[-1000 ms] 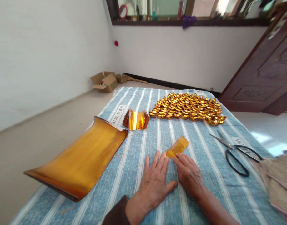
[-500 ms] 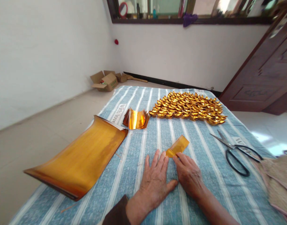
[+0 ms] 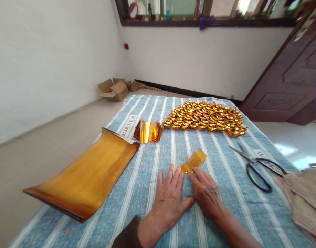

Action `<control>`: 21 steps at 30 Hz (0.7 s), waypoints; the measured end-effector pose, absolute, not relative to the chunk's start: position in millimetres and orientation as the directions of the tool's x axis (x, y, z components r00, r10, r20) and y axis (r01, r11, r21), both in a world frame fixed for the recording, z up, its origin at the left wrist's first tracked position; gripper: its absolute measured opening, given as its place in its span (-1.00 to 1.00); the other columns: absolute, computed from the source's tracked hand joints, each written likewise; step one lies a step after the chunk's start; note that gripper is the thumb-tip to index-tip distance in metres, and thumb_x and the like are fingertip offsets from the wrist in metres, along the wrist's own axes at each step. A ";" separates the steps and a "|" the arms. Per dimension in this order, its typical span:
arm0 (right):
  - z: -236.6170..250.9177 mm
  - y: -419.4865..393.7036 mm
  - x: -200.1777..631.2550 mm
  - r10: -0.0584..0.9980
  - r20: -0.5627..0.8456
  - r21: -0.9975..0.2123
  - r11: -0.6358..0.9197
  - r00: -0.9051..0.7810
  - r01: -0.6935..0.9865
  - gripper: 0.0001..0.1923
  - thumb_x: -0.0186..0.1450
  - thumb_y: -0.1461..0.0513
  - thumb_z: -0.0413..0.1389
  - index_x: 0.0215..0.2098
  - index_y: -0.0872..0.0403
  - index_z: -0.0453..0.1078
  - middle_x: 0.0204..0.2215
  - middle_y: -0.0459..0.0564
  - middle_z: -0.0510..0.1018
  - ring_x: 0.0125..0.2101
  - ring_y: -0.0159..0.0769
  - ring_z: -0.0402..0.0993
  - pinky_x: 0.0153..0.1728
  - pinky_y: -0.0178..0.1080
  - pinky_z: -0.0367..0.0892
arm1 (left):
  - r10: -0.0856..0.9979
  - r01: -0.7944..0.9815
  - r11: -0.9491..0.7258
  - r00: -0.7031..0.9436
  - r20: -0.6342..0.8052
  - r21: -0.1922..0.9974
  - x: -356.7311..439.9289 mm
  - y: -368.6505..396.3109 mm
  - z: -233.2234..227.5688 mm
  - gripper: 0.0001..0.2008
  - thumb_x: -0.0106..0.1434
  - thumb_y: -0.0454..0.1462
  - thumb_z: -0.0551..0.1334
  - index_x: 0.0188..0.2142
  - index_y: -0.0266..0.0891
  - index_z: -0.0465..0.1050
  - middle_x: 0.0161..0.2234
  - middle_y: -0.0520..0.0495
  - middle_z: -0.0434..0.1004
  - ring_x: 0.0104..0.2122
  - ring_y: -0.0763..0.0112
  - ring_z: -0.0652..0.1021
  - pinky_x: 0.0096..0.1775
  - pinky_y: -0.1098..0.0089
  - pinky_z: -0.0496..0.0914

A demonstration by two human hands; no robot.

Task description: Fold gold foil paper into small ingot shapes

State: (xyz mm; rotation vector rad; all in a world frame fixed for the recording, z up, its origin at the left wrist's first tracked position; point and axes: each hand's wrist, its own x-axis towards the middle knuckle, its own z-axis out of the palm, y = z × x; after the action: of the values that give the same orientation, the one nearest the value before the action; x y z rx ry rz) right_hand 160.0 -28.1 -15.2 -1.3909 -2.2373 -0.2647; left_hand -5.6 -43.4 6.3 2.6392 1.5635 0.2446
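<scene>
A small strip of gold foil paper (image 3: pixel 197 158) lies slantwise on the striped cloth, its near end folded over. My left hand (image 3: pixel 168 196) rests flat, palm down, with fingers stretched out and fingertips at the left of that folded end. Curled inward, my right hand (image 3: pixel 206 187) presses its fingertips on the right side of the fold; its thumb is mostly hidden. Ahead of the hands sits a small stack of cut gold foil sheets (image 3: pixel 149 131). Behind it, many gold foil ingots (image 3: pixel 206 119) stand packed in rows. Large gold foil sheets (image 3: pixel 83 175) lie stacked and curved on the left.
Black-handled scissors (image 3: pixel 253 162) lie partly open on the right of the striped cloth (image 3: pixel 137 206). Beige quilted fabric (image 3: pixel 306 199) sits at the right edge. An open cardboard box (image 3: pixel 114 90) stands on the floor by the wall. A brown door (image 3: pixel 282 79) is at the right.
The view has shifted slightly. Both hands stay at the folded end of the strip, and the right fingertips have moved only a little along the fold.
</scene>
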 end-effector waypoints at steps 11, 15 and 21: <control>-12.4 -28.5 158.5 0.797 0.482 -0.095 0.460 -0.364 0.883 -0.68 0.41 0.30 -0.17 -0.16 0.11 0.43 -0.24 0.11 0.47 -0.29 -0.20 0.37 -0.28 -0.18 0.33 | 0.848 0.837 -0.530 0.518 0.114 0.138 1.7 -49.0 13.3 -0.39 0.28 -0.15 0.14 0.25 -0.37 0.10 0.30 -0.29 0.06 0.29 -0.02 0.08 0.19 -0.17 0.07; -10.4 -28.8 159.0 0.786 0.502 -0.112 0.472 -0.360 0.874 -0.69 0.42 0.28 -0.17 -0.20 0.10 0.43 -0.28 0.09 0.47 -0.31 -0.22 0.37 -0.31 -0.20 0.32 | 0.846 0.828 -0.533 0.528 0.076 0.175 11.2 -54.0 15.2 -0.35 0.21 -0.29 0.14 0.27 -0.43 0.04 0.30 -0.34 0.03 0.29 0.02 0.07 0.22 -0.04 0.11; -10.8 -29.0 159.8 0.785 0.507 -0.111 0.470 -0.356 0.876 -0.68 0.42 0.28 -0.17 -0.21 0.10 0.43 -0.28 0.09 0.47 -0.31 -0.23 0.37 -0.31 -0.20 0.30 | 0.876 0.849 -0.477 0.481 0.040 0.228 15.3 -59.2 9.5 -0.33 0.23 -0.28 0.10 0.30 -0.41 -0.04 0.31 -0.32 0.02 0.30 0.06 0.06 0.22 -0.05 0.07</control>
State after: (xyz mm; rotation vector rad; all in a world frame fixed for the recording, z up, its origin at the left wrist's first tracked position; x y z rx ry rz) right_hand 159.8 -29.0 -10.8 -1.3780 -2.2242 -0.2429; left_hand 15.3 -59.2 9.5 2.5469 1.4992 0.2244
